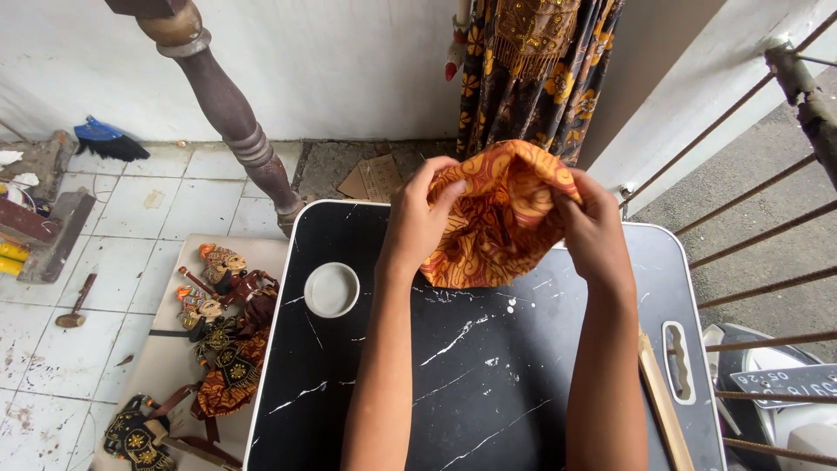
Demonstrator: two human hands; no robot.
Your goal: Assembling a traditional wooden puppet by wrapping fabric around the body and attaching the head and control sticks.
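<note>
Forearms reach from the near edge over a black marble-patterned worktop (488,375) with a white rim. At its near right a pale wooden stick (660,397) lies beside a slot-shaped handle cutout (679,361). On the left of the worktop, well apart from the hands, sits a small round white dish (331,290).

Above the far half of the worktop both hands hold up an orange patterned cloth (497,218), bunched into a rounded, pouch-like shape. The left hand (418,218) is clamped on its left edge, fingers curled over the top fold. The right hand (593,228) is closed on its right edge, thumb side pressed into the fabric. The cloth's lower edge hangs close to the worktop; whether it touches I cannot tell.

On the tiled floor to the left, several ornate puppets (222,336) in dark and gold dress lie on a pale board (161,358). Farther off stand a turned wooden post (231,113), a blue brush (106,139) by the white wall, and a hanging dark floral fabric (532,70). Metal railing bars (750,218) cross the right side.
</note>
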